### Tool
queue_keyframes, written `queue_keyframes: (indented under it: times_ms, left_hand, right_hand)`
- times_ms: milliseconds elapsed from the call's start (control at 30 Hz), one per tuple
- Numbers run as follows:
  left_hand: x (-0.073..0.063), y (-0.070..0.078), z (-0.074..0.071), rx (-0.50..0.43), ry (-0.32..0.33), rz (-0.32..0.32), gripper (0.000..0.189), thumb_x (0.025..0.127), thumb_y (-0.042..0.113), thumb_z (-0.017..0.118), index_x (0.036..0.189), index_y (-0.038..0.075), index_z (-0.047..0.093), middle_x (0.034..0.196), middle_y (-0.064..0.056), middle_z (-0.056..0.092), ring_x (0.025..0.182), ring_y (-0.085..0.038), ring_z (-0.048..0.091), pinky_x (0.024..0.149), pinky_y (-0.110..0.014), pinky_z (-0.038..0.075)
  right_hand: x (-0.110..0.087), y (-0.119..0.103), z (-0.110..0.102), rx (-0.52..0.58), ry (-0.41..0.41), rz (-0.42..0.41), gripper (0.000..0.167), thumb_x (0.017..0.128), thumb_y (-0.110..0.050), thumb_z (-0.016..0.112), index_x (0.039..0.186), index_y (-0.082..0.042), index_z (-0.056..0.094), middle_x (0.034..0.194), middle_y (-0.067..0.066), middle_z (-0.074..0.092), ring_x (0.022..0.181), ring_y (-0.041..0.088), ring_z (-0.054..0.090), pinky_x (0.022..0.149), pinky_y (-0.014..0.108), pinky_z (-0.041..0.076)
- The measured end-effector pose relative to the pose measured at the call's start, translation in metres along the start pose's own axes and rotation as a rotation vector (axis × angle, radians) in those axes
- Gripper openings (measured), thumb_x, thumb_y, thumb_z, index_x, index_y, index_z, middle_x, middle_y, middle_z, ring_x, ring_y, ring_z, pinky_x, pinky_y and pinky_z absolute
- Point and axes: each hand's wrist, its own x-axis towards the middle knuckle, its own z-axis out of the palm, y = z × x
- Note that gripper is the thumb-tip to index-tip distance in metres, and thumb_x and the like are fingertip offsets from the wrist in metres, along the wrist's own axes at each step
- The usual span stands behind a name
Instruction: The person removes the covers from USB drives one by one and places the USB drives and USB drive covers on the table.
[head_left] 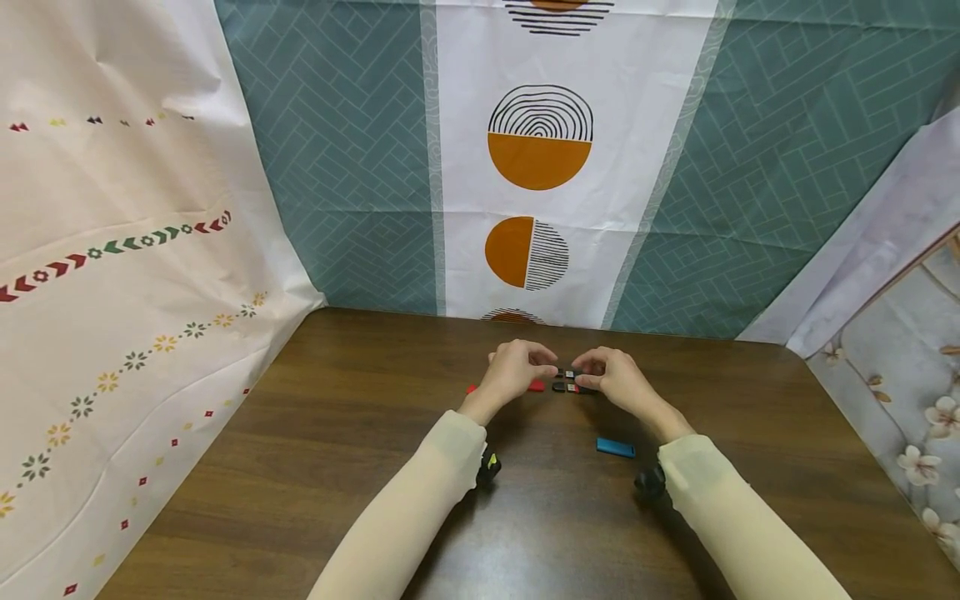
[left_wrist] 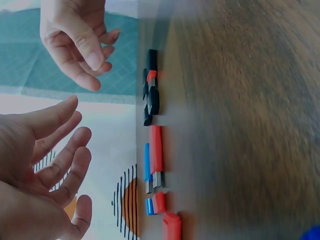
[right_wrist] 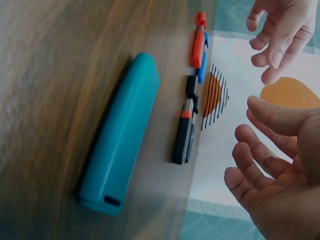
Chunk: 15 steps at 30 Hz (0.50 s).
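Note:
Both hands hover above a row of uncapped USB flash drives, their fingers loosely bent and holding nothing. My left hand [head_left: 517, 367] is over the red flash drive [left_wrist: 156, 150] and the blue flash drive [left_wrist: 147, 162], which lie side by side. Their metal plugs show, with a red cap [left_wrist: 159, 202] and a blue cap [left_wrist: 149, 206] just off the plug ends. Nearest my right hand [head_left: 611, 375] are two black flash drives, the front one [right_wrist: 181, 140] with a red band. A black cap [right_wrist: 191, 86] lies by its plug.
A teal-blue flash drive [head_left: 616, 447] lies closer to me, by the right wrist. Another red piece [left_wrist: 172, 227] lies left of the row. The brown wooden table [head_left: 315, 467] ends at a patterned cloth backdrop [head_left: 352, 167], with a pale cloth [head_left: 135, 275] along the left.

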Motion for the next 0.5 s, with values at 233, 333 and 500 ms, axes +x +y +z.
queue_keyframes:
  times_ms: [233,333,500]
  left_hand:
    - [-0.009,-0.004,-0.011,-0.014,-0.011,-0.001,0.027,0.094,0.029,0.079,0.116,0.014,0.08,0.099,0.006,0.076,0.099,-0.018,0.064,0.105,-0.057,0.033]
    - [-0.014,-0.007,-0.016,-0.011,-0.007,-0.008,0.026,0.094,0.029,0.079,0.116,0.015,0.08,0.104,0.005,0.076,0.102,-0.02,0.064,0.107,-0.058,0.034]
    - [-0.019,-0.012,-0.023,-0.02,0.005,-0.005,0.025,0.094,0.029,0.079,0.116,0.016,0.08,0.107,0.003,0.076,0.101,-0.02,0.065,0.106,-0.057,0.036]
  right_hand:
    - [-0.004,-0.009,0.006,0.057,-0.014,0.008,0.023,0.091,0.0,0.077,0.113,0.007,0.073,0.092,0.01,0.065,0.079,0.02,0.057,0.067,0.028,0.046]
    - [-0.005,-0.012,0.01,0.061,-0.019,0.003,0.023,0.092,-0.001,0.077,0.113,0.006,0.073,0.092,0.009,0.064,0.079,0.02,0.056,0.066,0.028,0.045]
    - [-0.007,-0.016,0.015,0.065,-0.019,-0.017,0.022,0.093,-0.002,0.076,0.114,0.005,0.073,0.092,0.007,0.063,0.079,0.021,0.053,0.067,0.029,0.044]
